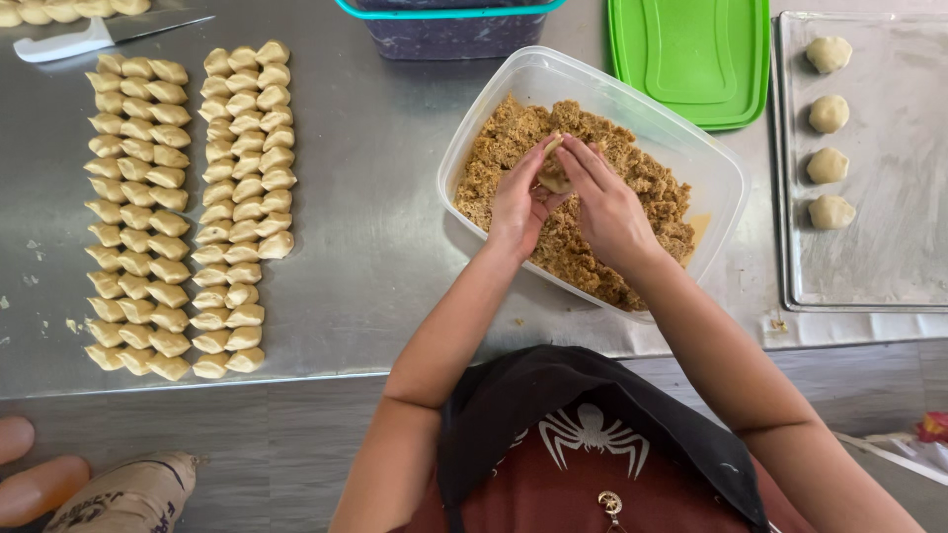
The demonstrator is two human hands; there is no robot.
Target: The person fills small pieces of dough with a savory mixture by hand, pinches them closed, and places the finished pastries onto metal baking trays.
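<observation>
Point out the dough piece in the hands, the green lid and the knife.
dough piece (554, 176), head view, its exposed middle.
green lid (689, 54), head view, flat centre.
knife (69, 42), head view, white handle.

My fingers (578, 163) hide most of the dough piece (553, 178) I hold over the clear tub (592, 84), so its shape is unclear. Beyond the tub, the dark container (449, 35) is cut off by the top edge. Right of the tub, the tray (889, 266) runs past the frame edge.
</observation>
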